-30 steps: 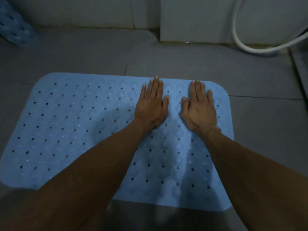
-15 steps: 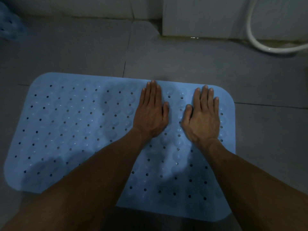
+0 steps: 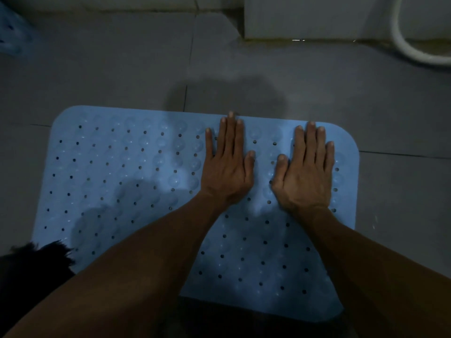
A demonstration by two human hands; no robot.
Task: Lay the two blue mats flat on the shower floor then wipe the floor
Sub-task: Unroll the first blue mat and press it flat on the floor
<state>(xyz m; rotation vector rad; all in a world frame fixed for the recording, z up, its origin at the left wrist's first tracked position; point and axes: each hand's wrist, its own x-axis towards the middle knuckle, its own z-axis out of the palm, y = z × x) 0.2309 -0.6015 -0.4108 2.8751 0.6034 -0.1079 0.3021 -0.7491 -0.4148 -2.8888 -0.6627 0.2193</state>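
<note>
A light blue mat [image 3: 117, 167] with rows of small holes lies flat on the grey tiled shower floor [image 3: 280, 89]. My left hand [image 3: 228, 164] rests palm down on the mat's far right part, fingers straight and together. Beside it, my right hand [image 3: 306, 169] presses flat near the mat's right edge. Neither hand holds anything. A second blue mat [image 3: 11, 32] shows only as a crumpled patch at the far left edge, apart from both hands.
A white hose [image 3: 410, 48] curves along the floor at the top right, beside a white wall base [image 3: 305, 18]. A dark tuft [image 3: 34, 262] intrudes at the lower left edge. Bare grey tiles surround the mat.
Both hands stay flat on the mat but have spread slightly apart. The view has shifted, so the mat sits lower and further right in the frame.
</note>
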